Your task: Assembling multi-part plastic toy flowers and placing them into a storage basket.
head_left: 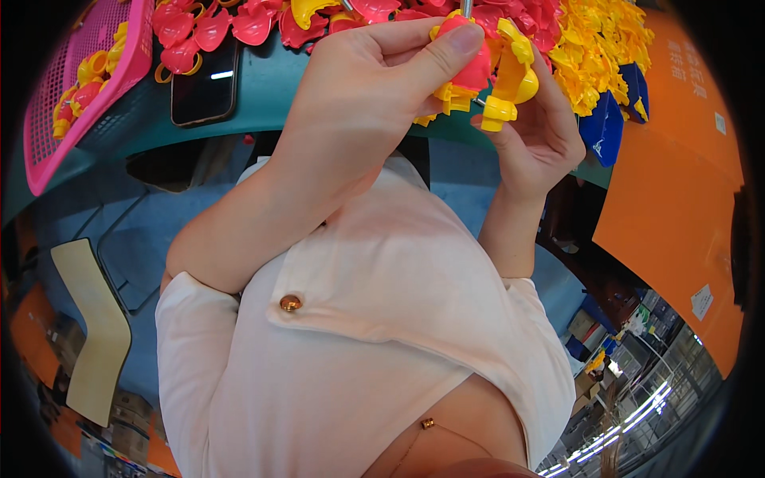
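Observation:
My left hand [358, 84] is closed, thumb and fingers pinching a red rounded plastic piece [475, 70]. Against its lower side sits a yellow jagged plastic piece [452, 99]. My right hand [550, 139] holds a curved yellow plastic part [519, 76] between thumb and fingers; a short yellow cylinder [500, 113] shows at its lower end. Both hands are side by side above the near edge of the green table [271, 119]. A thin metal rod [467, 8] rises just behind the red piece. Whether the pieces in my two hands are joined, I cannot tell.
Red shell-like parts [253, 24] and a heap of yellow parts [598, 48] spread behind my hands. At the left are a pink mesh basket [127, 64] of parts and a dark phone [205, 89]. Blue plastic trays [603, 131] and an orange box [661, 191] stand right.

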